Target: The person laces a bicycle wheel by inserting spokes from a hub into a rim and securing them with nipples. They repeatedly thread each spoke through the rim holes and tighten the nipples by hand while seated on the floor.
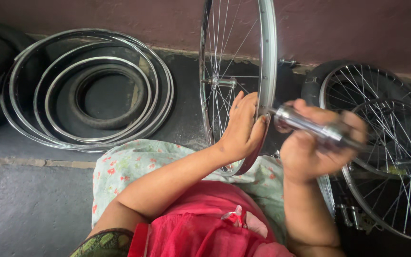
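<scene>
Your left hand (241, 127) grips the rim of the upright wheel (266, 71), fingers curled around its edge. Your right hand (310, 145) is closed around a metal tool (305, 123), its tip touching the rim just beside your left thumb. Bare rims (89, 88) lie stacked to the left; spoked wheels (386, 143) lie right.

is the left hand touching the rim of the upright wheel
Touching. The head view shows the left hand with fingers laid against the upright wheel's rim, thumb side pressed to its edge, no gap visible.
</scene>
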Demonstrator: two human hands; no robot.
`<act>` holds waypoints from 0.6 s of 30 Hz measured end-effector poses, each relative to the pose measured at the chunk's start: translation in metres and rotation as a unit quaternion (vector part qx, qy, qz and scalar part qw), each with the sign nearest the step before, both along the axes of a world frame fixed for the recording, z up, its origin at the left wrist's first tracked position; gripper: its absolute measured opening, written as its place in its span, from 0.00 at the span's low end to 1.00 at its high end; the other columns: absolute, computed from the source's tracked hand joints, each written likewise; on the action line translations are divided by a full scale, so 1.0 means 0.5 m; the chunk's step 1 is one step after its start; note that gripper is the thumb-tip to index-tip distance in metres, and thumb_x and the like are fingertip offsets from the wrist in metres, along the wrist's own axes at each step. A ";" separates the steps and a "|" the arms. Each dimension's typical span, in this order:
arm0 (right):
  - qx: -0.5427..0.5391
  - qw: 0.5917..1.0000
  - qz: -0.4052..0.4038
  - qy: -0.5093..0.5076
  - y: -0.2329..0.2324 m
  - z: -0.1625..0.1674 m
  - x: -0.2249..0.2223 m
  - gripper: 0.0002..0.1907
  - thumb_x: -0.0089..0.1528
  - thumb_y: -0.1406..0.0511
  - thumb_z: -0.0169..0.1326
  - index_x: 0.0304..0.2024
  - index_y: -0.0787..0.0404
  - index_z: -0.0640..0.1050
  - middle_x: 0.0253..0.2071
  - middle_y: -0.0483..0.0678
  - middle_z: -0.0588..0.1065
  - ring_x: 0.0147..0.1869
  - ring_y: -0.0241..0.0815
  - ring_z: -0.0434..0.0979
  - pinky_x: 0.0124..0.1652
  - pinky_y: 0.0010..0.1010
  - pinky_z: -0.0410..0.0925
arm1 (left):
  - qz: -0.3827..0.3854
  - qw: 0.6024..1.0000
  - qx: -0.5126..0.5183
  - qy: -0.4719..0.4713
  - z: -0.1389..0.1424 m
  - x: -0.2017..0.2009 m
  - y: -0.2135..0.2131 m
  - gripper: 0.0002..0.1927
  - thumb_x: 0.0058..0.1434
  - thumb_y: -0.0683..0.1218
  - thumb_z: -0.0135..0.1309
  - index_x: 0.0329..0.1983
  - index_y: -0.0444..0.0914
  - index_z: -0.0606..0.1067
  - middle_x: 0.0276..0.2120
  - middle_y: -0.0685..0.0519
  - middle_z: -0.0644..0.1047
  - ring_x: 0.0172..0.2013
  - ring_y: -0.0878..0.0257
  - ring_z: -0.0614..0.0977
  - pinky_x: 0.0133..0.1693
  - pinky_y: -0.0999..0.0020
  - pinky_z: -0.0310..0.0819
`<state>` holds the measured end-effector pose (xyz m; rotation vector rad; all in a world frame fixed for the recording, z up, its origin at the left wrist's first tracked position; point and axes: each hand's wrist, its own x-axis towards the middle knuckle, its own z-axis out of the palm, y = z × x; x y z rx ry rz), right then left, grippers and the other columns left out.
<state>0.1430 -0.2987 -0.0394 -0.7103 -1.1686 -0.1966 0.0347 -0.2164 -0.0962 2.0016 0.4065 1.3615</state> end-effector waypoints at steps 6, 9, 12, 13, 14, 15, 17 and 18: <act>-0.007 0.998 -0.050 -0.032 0.001 0.017 0.004 0.30 0.62 0.61 0.61 0.61 0.58 0.62 0.42 0.52 0.79 0.43 0.45 0.83 0.45 0.33 0.77 | -0.007 1.000 -0.002 0.007 -0.002 -0.002 -0.004 0.23 0.71 0.42 0.46 0.67 0.35 0.60 0.64 0.41 0.68 0.68 0.45 0.68 0.75 0.41 0.42; -0.012 0.998 0.049 0.024 0.005 0.028 -0.004 0.30 0.65 0.62 0.64 0.61 0.58 0.62 0.45 0.49 0.78 0.46 0.44 0.83 0.50 0.36 0.78 | -0.011 1.000 -0.003 0.001 -0.001 -0.001 -0.003 0.24 0.70 0.41 0.45 0.69 0.35 0.60 0.63 0.41 0.68 0.67 0.45 0.69 0.75 0.40 0.42; 0.037 0.996 0.057 0.054 -0.009 0.037 -0.008 0.29 0.65 0.64 0.65 0.60 0.58 0.63 0.46 0.48 0.77 0.46 0.44 0.83 0.51 0.37 0.79 | -0.007 1.000 0.001 0.007 -0.003 -0.004 -0.003 0.23 0.70 0.40 0.46 0.68 0.36 0.61 0.64 0.42 0.68 0.68 0.46 0.69 0.76 0.40 0.42; 0.042 0.996 0.052 0.055 -0.012 0.038 -0.009 0.28 0.65 0.64 0.65 0.60 0.58 0.63 0.46 0.48 0.77 0.45 0.44 0.82 0.51 0.36 0.79 | -0.006 1.000 0.000 0.011 -0.005 -0.005 -0.004 0.23 0.70 0.40 0.46 0.67 0.36 0.61 0.64 0.41 0.68 0.68 0.46 0.69 0.76 0.40 0.41; 0.025 0.997 0.052 0.048 -0.008 0.035 -0.014 0.29 0.65 0.64 0.65 0.60 0.58 0.62 0.46 0.48 0.77 0.46 0.43 0.82 0.52 0.36 0.79 | -0.008 1.000 -0.001 0.014 -0.006 -0.005 -0.005 0.22 0.70 0.40 0.46 0.67 0.36 0.61 0.64 0.41 0.68 0.68 0.45 0.68 0.76 0.40 0.41; 0.011 0.998 0.050 0.040 -0.003 0.032 -0.016 0.29 0.65 0.63 0.65 0.61 0.59 0.62 0.47 0.47 0.77 0.47 0.42 0.82 0.52 0.36 0.79 | -0.007 1.000 -0.004 0.008 -0.008 -0.004 -0.005 0.23 0.70 0.40 0.46 0.67 0.36 0.61 0.64 0.41 0.68 0.68 0.45 0.68 0.76 0.40 0.42; -0.016 0.998 0.048 0.023 0.009 0.025 -0.018 0.30 0.66 0.62 0.64 0.63 0.60 0.62 0.47 0.46 0.77 0.48 0.41 0.81 0.54 0.36 0.79 | -0.005 1.000 -0.008 -0.006 -0.009 -0.001 -0.003 0.24 0.69 0.40 0.46 0.68 0.36 0.61 0.64 0.41 0.68 0.68 0.45 0.69 0.76 0.40 0.43; -0.009 0.998 0.050 0.022 0.007 0.023 -0.014 0.30 0.66 0.62 0.64 0.63 0.59 0.61 0.47 0.47 0.77 0.48 0.41 0.81 0.54 0.36 0.79 | -0.005 1.000 -0.007 -0.003 -0.010 0.002 -0.002 0.24 0.69 0.40 0.46 0.68 0.36 0.61 0.63 0.41 0.68 0.68 0.45 0.69 0.76 0.40 0.42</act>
